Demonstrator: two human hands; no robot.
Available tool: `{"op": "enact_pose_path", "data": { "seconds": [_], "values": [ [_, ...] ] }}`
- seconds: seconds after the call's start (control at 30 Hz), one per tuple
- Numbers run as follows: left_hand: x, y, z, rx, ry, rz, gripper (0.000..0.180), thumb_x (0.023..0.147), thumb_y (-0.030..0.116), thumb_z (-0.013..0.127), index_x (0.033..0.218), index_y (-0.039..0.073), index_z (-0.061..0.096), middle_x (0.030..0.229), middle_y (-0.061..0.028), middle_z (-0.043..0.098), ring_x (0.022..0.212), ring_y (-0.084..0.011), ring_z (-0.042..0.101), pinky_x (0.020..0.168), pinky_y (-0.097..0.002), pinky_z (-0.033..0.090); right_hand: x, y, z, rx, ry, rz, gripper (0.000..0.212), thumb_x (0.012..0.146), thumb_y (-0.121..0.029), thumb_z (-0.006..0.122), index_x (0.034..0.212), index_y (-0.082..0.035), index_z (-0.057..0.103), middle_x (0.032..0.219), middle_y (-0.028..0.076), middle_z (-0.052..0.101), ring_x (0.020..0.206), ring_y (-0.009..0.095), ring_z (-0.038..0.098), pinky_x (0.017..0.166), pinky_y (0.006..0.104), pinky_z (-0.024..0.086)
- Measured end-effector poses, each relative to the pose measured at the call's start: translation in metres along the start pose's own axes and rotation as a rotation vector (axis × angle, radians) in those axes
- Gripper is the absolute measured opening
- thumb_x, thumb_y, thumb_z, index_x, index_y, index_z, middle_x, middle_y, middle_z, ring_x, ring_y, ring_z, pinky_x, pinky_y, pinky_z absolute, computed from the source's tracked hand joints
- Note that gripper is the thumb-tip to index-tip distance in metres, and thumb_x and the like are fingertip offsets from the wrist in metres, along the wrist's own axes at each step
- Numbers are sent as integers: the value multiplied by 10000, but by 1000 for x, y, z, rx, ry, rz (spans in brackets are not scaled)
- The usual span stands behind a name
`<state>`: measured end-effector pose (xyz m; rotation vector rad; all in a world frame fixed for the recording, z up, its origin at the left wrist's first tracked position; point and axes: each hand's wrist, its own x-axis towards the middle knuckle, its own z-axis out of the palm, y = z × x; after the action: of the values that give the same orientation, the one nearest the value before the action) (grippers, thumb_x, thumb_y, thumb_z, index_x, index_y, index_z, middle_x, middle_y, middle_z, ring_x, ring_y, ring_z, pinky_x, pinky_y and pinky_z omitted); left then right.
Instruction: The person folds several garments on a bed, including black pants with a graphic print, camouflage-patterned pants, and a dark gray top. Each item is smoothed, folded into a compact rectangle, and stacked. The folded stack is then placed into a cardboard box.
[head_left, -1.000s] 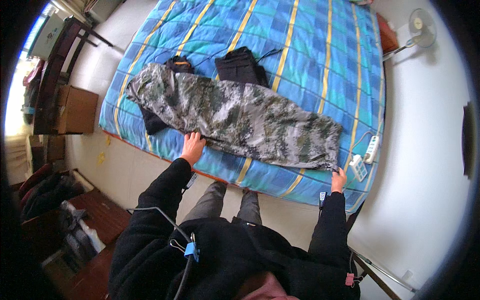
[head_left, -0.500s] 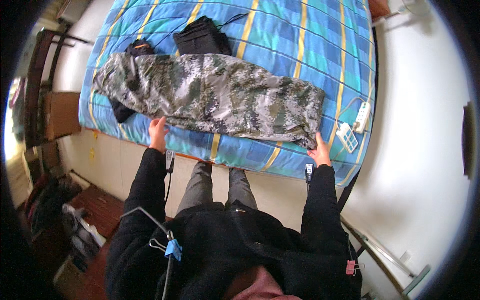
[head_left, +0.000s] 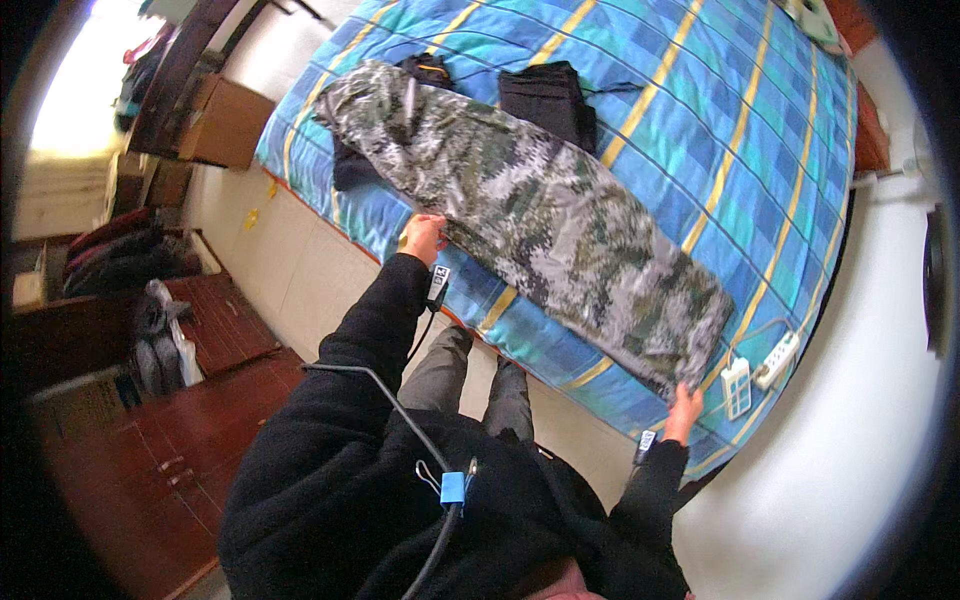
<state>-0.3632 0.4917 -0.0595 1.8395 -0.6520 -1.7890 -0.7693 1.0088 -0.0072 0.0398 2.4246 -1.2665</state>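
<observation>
Camouflage trousers (head_left: pixel 560 210) in grey, green and white lie folded lengthwise in a long strip on the bed (head_left: pixel 690 130), slanting from far left to near right. My left hand (head_left: pixel 425 238) is closed in a pinch on their near edge, around the middle-left. At the near right end, my right hand (head_left: pixel 685 412) grips the corner of the fabric, its fingers partly hidden. Black folded clothing (head_left: pixel 550 100) lies just beyond the trousers. A second dark garment (head_left: pixel 355 168) shows partly from under their far left part.
Two white power strips (head_left: pixel 736 388) with a cable lie on the bed's right side, close to my right hand. A cardboard box (head_left: pixel 225 122) stands left of the bed. Dark red wooden furniture (head_left: pixel 130 450) fills the lower left. A white wall (head_left: pixel 860 400) rises on the right.
The view has turned, so the bed and trousers now appear slanted. My left hand has closed on the trousers' near edge; my right hand stays at their right end corner.
</observation>
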Motion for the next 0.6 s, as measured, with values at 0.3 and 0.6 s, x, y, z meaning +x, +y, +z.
{"op": "enact_pose_path", "data": {
  "seconds": [0.3, 0.6],
  "values": [
    [-13, 15, -16, 17, 114, 97, 226, 849, 97, 642, 1022, 83, 497, 867, -40, 568, 683, -174, 570, 585, -354, 521, 4, 26, 17, -89, 78, 423, 454, 864, -227, 645, 1208, 0, 453, 1047, 147, 567, 778, 210, 540, 489, 327, 428],
    [84, 108, -61, -286, 231, 396, 485, 848, 52, 541, 1308, 128, 407, 908, -64, 567, 669, -173, 567, 554, -326, 514, -2, -20, 23, -1093, 79, 86, 481, 823, -122, 560, 1247, 76, 451, 1184, 284, 544, 1049, 453, 531, 914, 494, 409]
  ]
}}
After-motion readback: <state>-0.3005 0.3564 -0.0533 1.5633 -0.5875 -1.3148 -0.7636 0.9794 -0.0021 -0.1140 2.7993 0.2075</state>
